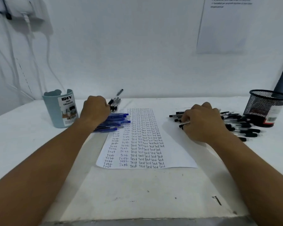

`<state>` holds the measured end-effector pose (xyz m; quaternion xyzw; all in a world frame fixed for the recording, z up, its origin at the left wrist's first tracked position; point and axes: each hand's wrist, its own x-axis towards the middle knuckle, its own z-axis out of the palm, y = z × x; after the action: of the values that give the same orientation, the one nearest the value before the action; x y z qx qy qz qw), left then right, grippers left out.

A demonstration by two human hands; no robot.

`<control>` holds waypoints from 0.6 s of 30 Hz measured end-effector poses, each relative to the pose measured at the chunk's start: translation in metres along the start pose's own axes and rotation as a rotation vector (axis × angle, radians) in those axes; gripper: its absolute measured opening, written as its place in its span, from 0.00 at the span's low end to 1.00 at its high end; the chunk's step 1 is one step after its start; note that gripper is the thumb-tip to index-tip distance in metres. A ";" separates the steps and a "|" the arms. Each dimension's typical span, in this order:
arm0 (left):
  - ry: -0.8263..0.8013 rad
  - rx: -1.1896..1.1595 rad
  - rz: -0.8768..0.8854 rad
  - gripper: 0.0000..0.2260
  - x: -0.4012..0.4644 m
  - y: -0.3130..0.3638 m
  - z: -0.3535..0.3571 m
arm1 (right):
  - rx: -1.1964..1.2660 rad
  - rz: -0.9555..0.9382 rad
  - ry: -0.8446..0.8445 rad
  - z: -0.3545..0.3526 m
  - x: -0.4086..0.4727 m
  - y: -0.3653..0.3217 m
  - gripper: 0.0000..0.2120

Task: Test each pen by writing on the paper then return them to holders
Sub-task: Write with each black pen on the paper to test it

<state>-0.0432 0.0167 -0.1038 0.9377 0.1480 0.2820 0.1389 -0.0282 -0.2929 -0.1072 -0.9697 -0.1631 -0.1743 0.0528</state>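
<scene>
A sheet of paper point(173, 144) covered in rows of the word "Test" lies in the middle of the white table. My left hand point(95, 109) is closed around a bundle of black pens point(115, 100) at the paper's far left corner, their tips sticking up and away. Below that hand lies a pile of blue pens point(116, 121). My right hand point(203, 123) rests on a heap of black pens point(240, 126) right of the paper, fingers curled over one pen point(184, 124). A light blue desk organizer point(60, 110) stands at the left, a black mesh holder point(265, 106) at the right.
A white wall rises just behind the table. White cables hang down the wall at the left. A printed sheet is stuck on the wall at the upper right. A grey pole leans behind the mesh holder. The table's front edge runs along the bottom.
</scene>
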 end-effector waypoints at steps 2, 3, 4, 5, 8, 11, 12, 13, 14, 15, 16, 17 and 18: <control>-0.001 0.048 -0.038 0.12 0.008 -0.006 0.005 | -0.064 -0.020 -0.023 0.001 0.000 -0.001 0.14; -0.008 0.058 -0.053 0.11 0.011 -0.006 0.008 | -0.082 -0.025 -0.026 0.002 0.000 -0.002 0.14; -0.019 0.061 -0.065 0.11 0.013 -0.006 0.010 | -0.095 -0.029 -0.027 0.003 0.000 -0.002 0.14; -0.028 0.064 -0.072 0.10 0.015 -0.005 0.012 | -0.099 -0.029 -0.028 0.003 0.000 -0.002 0.14; -0.052 0.082 -0.087 0.07 0.020 0.001 0.013 | -0.091 -0.024 -0.032 0.003 0.002 -0.003 0.15; -0.074 0.093 -0.108 0.10 0.024 0.004 0.014 | -0.091 -0.033 -0.035 0.004 0.003 -0.002 0.15; -0.078 0.096 -0.109 0.11 0.025 0.004 0.015 | -0.093 -0.038 -0.035 0.005 0.003 -0.001 0.15; -0.082 0.096 -0.110 0.12 0.026 0.004 0.016 | -0.095 -0.044 -0.030 0.006 0.003 -0.001 0.15; -0.087 0.098 -0.110 0.13 0.027 0.004 0.018 | -0.096 -0.053 -0.022 0.007 0.003 0.000 0.14; -0.094 0.101 -0.110 0.13 0.028 0.005 0.019 | -0.095 -0.064 -0.012 0.008 0.003 0.000 0.14; -0.099 0.104 -0.108 0.13 0.028 0.005 0.019 | -0.091 -0.078 -0.001 0.009 0.003 0.000 0.14; -0.100 0.105 -0.109 0.13 0.028 0.007 0.020 | -0.083 -0.097 0.009 0.010 0.003 -0.001 0.14; -0.100 0.109 -0.112 0.13 0.029 0.007 0.020 | -0.072 -0.119 0.018 0.010 0.003 -0.001 0.14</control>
<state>-0.0075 0.0168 -0.1035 0.9470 0.2082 0.2182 0.1107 -0.0224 -0.2890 -0.1153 -0.9580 -0.2136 -0.1913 0.0090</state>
